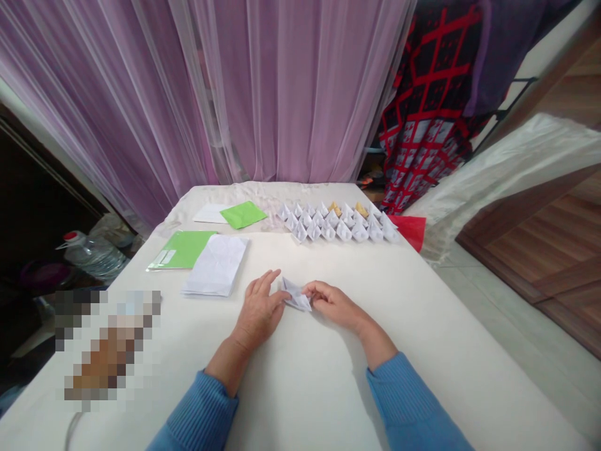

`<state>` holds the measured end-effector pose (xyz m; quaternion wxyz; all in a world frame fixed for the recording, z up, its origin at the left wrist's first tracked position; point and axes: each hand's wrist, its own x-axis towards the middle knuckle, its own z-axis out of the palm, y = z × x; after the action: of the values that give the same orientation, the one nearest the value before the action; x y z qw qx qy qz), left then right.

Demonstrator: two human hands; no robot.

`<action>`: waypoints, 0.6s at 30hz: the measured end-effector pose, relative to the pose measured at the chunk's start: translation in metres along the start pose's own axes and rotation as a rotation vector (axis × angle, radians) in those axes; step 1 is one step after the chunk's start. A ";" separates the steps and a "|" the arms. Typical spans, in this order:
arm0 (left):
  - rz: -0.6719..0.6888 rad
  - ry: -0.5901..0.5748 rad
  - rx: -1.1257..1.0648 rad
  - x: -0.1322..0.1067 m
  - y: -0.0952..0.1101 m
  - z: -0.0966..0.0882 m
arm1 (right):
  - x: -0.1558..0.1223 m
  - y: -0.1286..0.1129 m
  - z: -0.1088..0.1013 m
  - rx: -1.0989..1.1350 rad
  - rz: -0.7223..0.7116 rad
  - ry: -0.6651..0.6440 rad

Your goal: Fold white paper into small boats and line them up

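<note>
- Blue sleeves [413,394] with ribbed knit cuffs enter at the bottom of the frame.
- Left hand [260,307], at centre, grips the near-left edge of a folded white paper [297,297] with its thumb, fingers loosely spread.
- Right hand [332,304], fingers curled, pinches the paper's right end.
- That paper, creased and pointed, sits mid-frame over the smooth white desk [300,388].
- White sheets [216,264] lie flat, left of centre; peaked paper shapes [344,232] stand in rows, right of upper centre.
</note>
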<state>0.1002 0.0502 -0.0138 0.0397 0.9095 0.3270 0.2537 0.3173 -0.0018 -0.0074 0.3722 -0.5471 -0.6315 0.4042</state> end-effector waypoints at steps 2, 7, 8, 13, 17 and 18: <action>0.019 -0.009 -0.023 -0.001 0.004 -0.001 | -0.004 -0.002 -0.001 -0.035 -0.051 -0.016; 0.026 0.017 -0.045 -0.001 0.010 0.001 | -0.004 -0.006 0.005 -0.146 -0.090 0.028; 0.014 0.025 -0.041 -0.001 0.009 0.002 | -0.004 -0.006 0.006 -0.157 -0.092 0.032; -0.002 0.047 -0.028 -0.001 0.003 0.002 | -0.002 -0.004 0.006 -0.201 -0.104 0.055; 0.012 0.029 -0.023 -0.001 0.001 0.002 | -0.001 -0.003 0.007 -0.229 -0.121 0.067; 0.010 0.027 -0.020 -0.001 0.001 0.001 | -0.001 -0.002 0.007 -0.233 -0.126 0.070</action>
<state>0.1004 0.0489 -0.0154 0.0432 0.9073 0.3202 0.2692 0.3103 -0.0037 -0.0079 0.3526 -0.5599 -0.6938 0.2845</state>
